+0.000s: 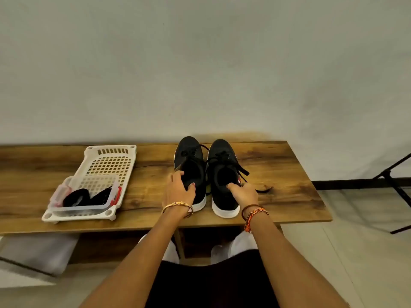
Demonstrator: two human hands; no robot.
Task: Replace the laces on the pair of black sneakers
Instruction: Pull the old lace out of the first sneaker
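Two black sneakers with white soles stand side by side on the wooden table (278, 174), toes pointing away from me. My left hand (179, 190) grips the collar of the left sneaker (191, 161), thumb inside its opening. My right hand (245, 193) grips the collar of the right sneaker (223, 161), thumb at the inner rim. Black laces (241, 168) hang loose from the right sneaker and trail onto the table on its right. A clear small box (86, 196) at the left holds black laces (77, 196).
A white plastic basket (111, 161) lies on the left part of the table with the clear box in its near end. A black stand's legs (391, 174) reach over the floor at the right. The wall runs directly behind the table.
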